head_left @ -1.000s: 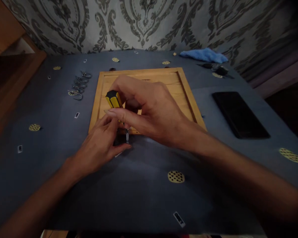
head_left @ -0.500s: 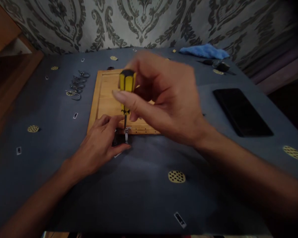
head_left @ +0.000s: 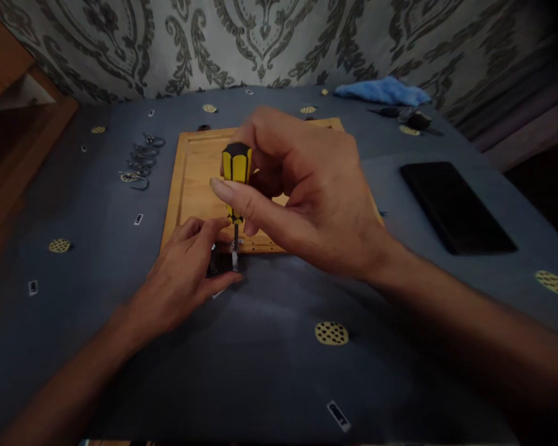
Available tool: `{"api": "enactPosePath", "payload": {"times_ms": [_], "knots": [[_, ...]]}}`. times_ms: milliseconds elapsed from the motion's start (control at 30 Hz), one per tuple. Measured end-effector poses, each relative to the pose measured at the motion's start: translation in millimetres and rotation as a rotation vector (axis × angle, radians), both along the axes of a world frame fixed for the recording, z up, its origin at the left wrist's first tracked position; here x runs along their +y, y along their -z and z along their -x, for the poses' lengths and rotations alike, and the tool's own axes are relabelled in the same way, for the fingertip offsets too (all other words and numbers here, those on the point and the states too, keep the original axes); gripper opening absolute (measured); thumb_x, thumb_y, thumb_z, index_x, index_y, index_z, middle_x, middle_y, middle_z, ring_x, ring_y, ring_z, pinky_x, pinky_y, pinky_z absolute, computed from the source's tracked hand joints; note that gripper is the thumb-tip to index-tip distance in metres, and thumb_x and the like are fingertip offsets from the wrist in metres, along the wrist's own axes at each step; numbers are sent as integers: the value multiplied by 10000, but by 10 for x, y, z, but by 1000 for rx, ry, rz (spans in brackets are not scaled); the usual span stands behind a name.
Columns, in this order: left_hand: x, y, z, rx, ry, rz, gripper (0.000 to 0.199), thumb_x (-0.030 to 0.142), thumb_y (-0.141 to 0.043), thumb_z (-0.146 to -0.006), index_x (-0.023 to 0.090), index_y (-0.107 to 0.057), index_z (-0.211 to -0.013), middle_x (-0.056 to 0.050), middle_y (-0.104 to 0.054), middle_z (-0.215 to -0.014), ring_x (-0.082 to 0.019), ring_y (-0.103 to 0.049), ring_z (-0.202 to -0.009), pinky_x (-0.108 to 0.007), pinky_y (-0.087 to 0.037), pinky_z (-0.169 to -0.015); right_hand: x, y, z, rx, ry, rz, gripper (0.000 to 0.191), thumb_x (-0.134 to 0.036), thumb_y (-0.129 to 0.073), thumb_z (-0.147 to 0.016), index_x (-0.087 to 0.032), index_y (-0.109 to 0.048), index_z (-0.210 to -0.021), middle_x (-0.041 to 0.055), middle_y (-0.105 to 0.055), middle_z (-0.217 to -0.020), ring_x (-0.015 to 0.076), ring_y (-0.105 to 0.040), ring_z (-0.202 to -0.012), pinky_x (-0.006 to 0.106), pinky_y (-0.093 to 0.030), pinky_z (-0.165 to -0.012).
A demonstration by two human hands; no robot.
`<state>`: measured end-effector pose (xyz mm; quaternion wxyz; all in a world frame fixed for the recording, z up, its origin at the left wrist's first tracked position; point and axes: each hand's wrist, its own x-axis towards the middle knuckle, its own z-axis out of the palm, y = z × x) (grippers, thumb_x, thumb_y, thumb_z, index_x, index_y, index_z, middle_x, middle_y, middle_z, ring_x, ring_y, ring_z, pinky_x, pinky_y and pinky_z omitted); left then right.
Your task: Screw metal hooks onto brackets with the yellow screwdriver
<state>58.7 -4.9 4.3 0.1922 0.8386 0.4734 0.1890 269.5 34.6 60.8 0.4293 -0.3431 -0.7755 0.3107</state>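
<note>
My right hand (head_left: pixel 307 192) is closed around the yellow-and-black handle of a screwdriver (head_left: pixel 237 166), held upright. Its shaft points down to the top of a small metal hook (head_left: pixel 235 261) at the near edge of a wooden board (head_left: pixel 199 173). My left hand (head_left: pixel 186 266) is closed about that hook from the left, index finger on the board's edge and thumb below the hook. Beside it, partly covered by my left fingers, is another dark metal hook (head_left: pixel 212 263). Whether the tip sits in a screw is too small to tell. Small holes run along the board's near edge.
Several loose metal hooks (head_left: pixel 142 162) lie in a row left of the board. A black phone-like slab (head_left: pixel 456 207) rests at the right. Behind it are a dark tool-like object (head_left: pixel 411 118) and a blue cloth (head_left: pixel 384 93). A patterned curtain (head_left: pixel 260 43) hangs behind the table.
The screwdriver and my right hand sit slightly lower in view. The whole view has shifted a little. Both hands keep their holds.
</note>
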Motion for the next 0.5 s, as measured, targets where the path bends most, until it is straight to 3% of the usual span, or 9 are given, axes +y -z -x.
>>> {"api": "enactPosePath", "payload": {"times_ms": [67,133,267,367,500], "knots": [[-4,15,-2,-13,-4,-11,495,300,-774,-902,271,-534,-1334,-75,-741,-1159,-340,-687,-1153,-517,-602,-953,2,13,4,5,-21,-16,256,-305,-673,-1027,-236,-484,-869,-34,-525,-824,113,-529,-677,252,-496,-662],[-5,25,-1,-18,-6,-25,513,301,-779,-898,282,-528,-1345,-67,-742,-1168,-338,-684,-1155,-515,-598,-957,13,34,10,30,-50,-44,265,-306,-666,-1034,-234,-470,-870,-42,-511,-816,104,-516,-685,247,-482,-681],[-1,23,-1,7,-3,-30,504,313,-781,-905,286,-523,-1336,-68,-744,-1151,-337,-682,-1130,-522,-597,-957,68,97,34,49,-80,-44,415,-582,-692,-1005,-240,-491,-884,-33,-531,-801,132,-546,-746,261,-494,-689],[1,21,-3,6,-3,-52,449,317,-786,-902,262,-535,-1270,-67,-748,-1101,-334,-688,-1095,-519,-603,-935,96,132,46,47,-93,-61,462,-649,-700,-972,-244,-495,-885,-31,-546,-798,135,-541,-742,267,-498,-679],[-2,29,0,2,-5,-62,450,319,-800,-885,273,-534,-1245,-60,-742,-1128,-325,-694,-1086,-505,-606,-927,65,125,41,50,-100,-45,327,-503,-681,-1020,-240,-521,-911,-31,-563,-831,129,-533,-738,272,-499,-703]]}}
